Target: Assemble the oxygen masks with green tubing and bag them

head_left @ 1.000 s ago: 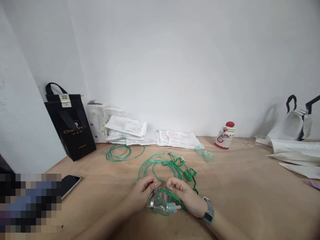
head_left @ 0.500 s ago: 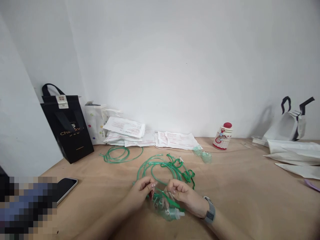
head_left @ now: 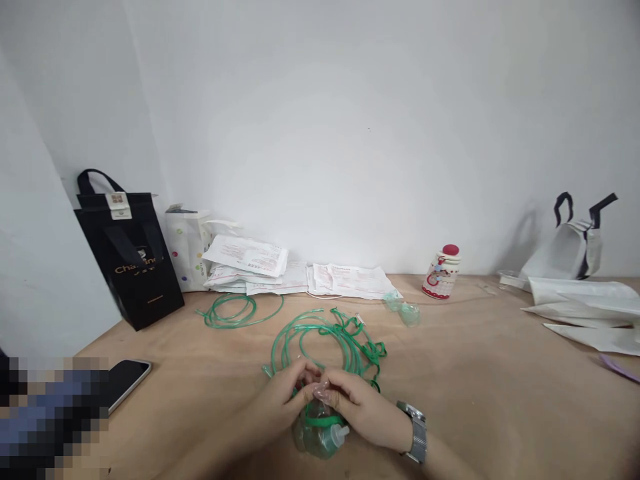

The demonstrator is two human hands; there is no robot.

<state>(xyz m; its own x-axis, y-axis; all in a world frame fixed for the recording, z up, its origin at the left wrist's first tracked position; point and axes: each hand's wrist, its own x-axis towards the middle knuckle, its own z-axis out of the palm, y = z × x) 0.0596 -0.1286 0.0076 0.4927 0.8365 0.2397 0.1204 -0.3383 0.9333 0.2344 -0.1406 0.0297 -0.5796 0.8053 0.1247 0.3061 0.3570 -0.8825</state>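
Note:
A clear plastic mask with a green strap [head_left: 316, 433] rests on the wooden table [head_left: 475, 373] close to me. My left hand [head_left: 285, 393] and my right hand [head_left: 353, 403] meet just above it, fingertips pinched together on the mask's upper edge and strap. A tangle of green tubing [head_left: 330, 337] lies right behind my hands and runs to the mask. A metal watch [head_left: 415, 430] sits on my right wrist.
A second green tube coil [head_left: 235, 311] lies back left. Packets of papers [head_left: 295, 270], a black gift bag [head_left: 130, 250], a small white dotted bag [head_left: 186, 250], a red-capped bottle [head_left: 441, 272], a small clear-green part [head_left: 404, 309], white bags [head_left: 580, 280] and a phone [head_left: 125, 380] ring the table.
My two hands have come together over the mask, which now sits lower and more hidden beneath them. The view has drifted slightly right.

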